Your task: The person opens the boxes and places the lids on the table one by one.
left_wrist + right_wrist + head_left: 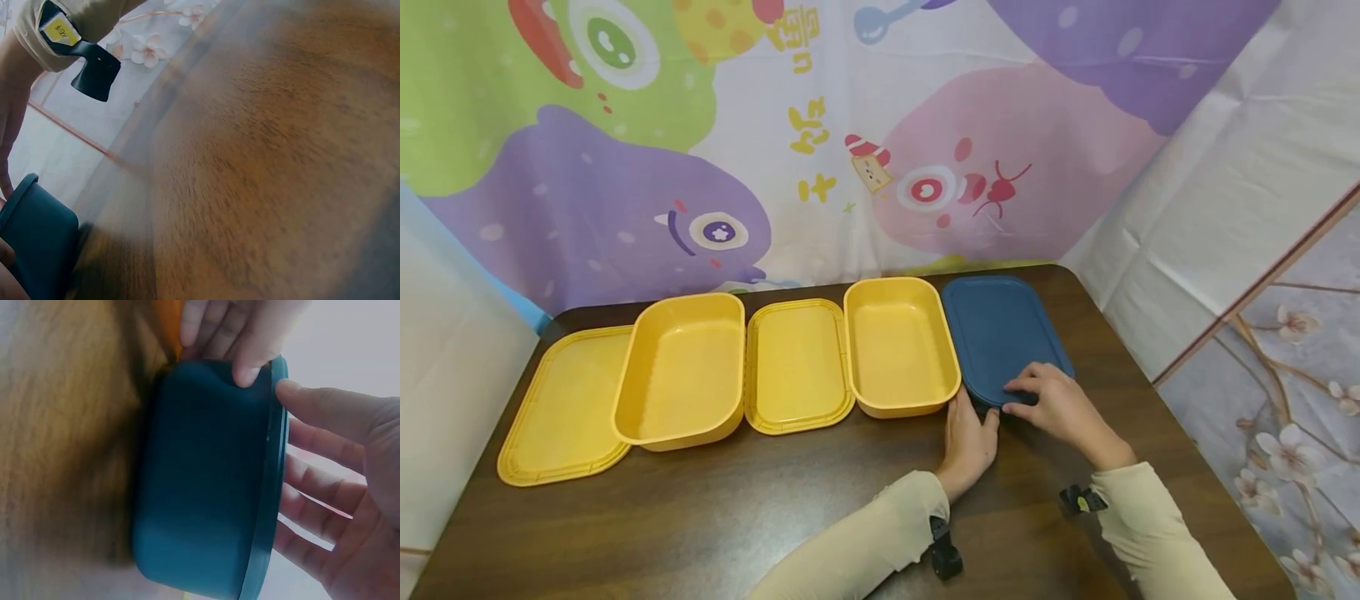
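Note:
A deep blue plastic food container (200, 481) stands upright at the right end of the row, its blue lid (1000, 333) lying flush on top. My left hand (967, 437) holds the container's near left corner, thumb on the front wall and fingers along the side by the neighbouring yellow container. Over the near edge of the lid, my right hand (1056, 406) has its thumb at the rim and its fingers spread on the top surface. The right wrist view shows both thumbs close together at the rim. In the left wrist view, the blue container (40, 237) shows only partly.
Left of the blue container stand a small open yellow container (898, 346), a yellow lid (797, 367), a larger open yellow container (688, 375) and a larger yellow lid (565, 408). They line the back of the brown table (737, 517), before a printed cloth (820, 233).

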`<state>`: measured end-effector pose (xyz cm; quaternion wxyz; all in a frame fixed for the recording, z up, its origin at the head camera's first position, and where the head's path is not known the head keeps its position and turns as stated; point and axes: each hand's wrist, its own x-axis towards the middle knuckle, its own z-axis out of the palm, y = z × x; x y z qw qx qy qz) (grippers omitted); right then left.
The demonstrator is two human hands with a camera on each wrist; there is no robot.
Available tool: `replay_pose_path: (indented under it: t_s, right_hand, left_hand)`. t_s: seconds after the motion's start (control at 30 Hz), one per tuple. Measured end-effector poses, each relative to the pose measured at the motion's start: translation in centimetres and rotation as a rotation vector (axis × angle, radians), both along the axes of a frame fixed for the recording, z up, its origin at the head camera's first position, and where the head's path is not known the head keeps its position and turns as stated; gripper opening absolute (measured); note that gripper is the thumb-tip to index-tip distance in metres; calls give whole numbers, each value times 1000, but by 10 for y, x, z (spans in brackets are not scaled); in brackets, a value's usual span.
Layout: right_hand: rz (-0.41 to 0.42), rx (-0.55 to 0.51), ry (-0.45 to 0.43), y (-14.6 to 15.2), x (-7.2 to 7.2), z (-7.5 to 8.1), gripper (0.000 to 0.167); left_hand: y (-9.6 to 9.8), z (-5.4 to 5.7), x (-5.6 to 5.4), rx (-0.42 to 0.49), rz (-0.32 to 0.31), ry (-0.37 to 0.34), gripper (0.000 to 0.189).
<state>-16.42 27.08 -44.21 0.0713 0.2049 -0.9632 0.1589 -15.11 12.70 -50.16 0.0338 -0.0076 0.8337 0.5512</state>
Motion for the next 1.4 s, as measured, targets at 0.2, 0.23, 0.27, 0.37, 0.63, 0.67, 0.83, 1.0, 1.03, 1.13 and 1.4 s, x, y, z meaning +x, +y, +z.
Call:
replay_pose_path:
  t_s: [0.2,0.23,0.27,0.37,0.63,0.67,0.83,1.0,1.03,1.13,1.4]
  right_hand:
    - [28,63,112,-2,4,-6,27]
    - [38,79,136,-3,4,-7,28]
    - [52,93,160,-3,4,-8,28]
    - [91,129,235,-5,5,-10,28]
    - [136,139,332,-5,5,-14,28]
    - [142,138,338,-5,5,-14,28]
    - [157,136,340,-4,4,-11,27]
    - [145,138,308,-3,4,-8,26]
    - [143,139,303,-3,4,-7,25]
    - [141,139,296,-2,3,-4,25]
    - [172,130,378,-3,0,1,26]
  left_hand:
    - [1,-1,1,1,4,2,67]
    - [0,-1,1,2,4,1,67]
    - [0,-2,1,4,4,2,68]
    - [0,-2,1,-1,3,7,68]
    - [0,-2,2,-11,7,12,68]
    - [0,-2,2,-15,9,18,68]
    - [0,-2,2,-12,13,36,68]
    - [0,-1,1,4,7,12,67]
    - [0,-1,1,9,6,3,67]
    - [0,0,1,18,1,-10,66]
    - [-2,0,0,12,-11,-6,66]
